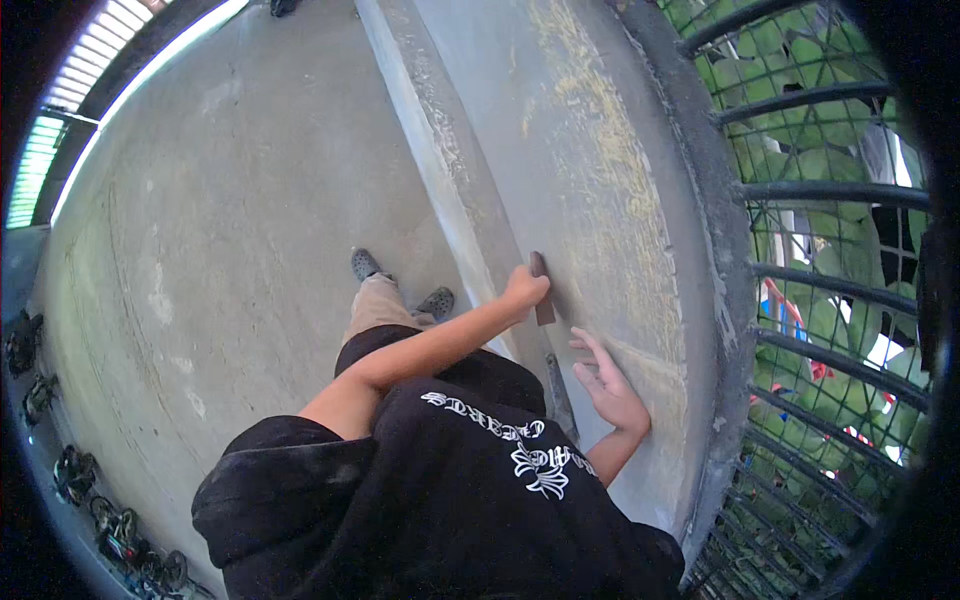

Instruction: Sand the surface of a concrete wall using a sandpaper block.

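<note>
My left hand (527, 289) is closed around a narrow, flat hand tool (546, 312) with a brown, rounded end; its exact kind cannot be told. The tool lies close to a grey plastered wall (517, 135) with rough yellowish patches (600, 142). Below and to the right of it, my right hand (611, 386) is held near the same wall with fingers apart and nothing in it. Whether its fingertips touch the wall is unclear. Along the wall's foot runs a raised, rough-topped concrete strip (442, 135).
A dark, narrow piece (559, 394) lies along the strip beside my body. At right, a sill (731, 300) borders a window grille (832, 191) of bars and mesh, with green leaves behind. My clogs (365, 262) stand on the concrete floor (247, 225). Several motorcycles (112, 525) line the far left.
</note>
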Demonstrator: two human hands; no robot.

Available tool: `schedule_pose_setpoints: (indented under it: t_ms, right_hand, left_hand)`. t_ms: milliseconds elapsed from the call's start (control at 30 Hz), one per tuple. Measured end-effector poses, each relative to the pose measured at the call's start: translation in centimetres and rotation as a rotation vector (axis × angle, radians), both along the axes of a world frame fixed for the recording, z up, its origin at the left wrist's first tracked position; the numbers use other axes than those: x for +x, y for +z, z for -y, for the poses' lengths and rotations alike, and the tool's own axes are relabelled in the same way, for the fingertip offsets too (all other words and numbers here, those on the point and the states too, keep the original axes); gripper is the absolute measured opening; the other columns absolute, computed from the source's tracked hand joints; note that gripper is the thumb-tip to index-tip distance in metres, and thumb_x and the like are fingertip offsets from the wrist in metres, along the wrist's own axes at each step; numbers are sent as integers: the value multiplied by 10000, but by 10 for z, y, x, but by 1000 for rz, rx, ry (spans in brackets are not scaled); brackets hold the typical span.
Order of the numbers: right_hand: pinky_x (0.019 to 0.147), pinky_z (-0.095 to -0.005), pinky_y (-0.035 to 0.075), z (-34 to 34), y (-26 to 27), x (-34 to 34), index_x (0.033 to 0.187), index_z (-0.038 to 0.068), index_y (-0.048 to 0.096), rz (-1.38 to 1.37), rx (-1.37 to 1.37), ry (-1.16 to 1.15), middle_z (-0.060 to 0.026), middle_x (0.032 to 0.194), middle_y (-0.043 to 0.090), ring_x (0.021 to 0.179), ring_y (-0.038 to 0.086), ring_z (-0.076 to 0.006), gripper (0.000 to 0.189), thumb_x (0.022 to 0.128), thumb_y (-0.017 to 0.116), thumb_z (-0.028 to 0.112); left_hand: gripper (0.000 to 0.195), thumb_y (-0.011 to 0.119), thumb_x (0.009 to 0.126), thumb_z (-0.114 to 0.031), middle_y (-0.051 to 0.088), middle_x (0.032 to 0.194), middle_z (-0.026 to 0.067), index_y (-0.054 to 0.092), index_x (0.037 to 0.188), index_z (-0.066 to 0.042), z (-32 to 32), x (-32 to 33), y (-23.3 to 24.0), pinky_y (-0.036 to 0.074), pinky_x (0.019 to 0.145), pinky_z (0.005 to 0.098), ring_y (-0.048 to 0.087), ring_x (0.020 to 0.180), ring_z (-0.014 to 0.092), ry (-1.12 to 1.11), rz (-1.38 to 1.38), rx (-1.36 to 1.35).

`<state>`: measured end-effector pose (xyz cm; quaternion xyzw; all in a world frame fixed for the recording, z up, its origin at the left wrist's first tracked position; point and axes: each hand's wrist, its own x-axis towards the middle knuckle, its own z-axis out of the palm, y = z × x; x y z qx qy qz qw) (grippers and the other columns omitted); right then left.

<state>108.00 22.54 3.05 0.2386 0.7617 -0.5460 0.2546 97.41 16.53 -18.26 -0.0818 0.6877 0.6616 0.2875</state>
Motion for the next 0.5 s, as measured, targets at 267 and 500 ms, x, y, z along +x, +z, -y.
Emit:
schedule_pose_setpoints:
  t_ms: [267, 500]
  right_hand:
    - [825, -312, 339, 1, 2, -2, 1232, 107, 288, -2, 22, 41, -90, 1159, 371, 1006, 382, -210, 478, 797, 480, 151]
    - [829, -314, 335, 1, 4, -4, 1231, 114, 292, 4, 22, 52, -90, 1153, 375, 1003, 382, -218, 480, 793, 483, 162]
  left_hand:
    - [131, 444, 685, -68, 489, 558, 78, 513, 670, 41, 30, -180, 83, 380, 481, 332, 495, 524, 181, 199, 11, 373]
    - [247, 477, 650, -130, 557, 658, 207, 528, 776, 76, 11, -58, 26, 420, 570, 387, 575, 662, 293, -49, -62, -57]
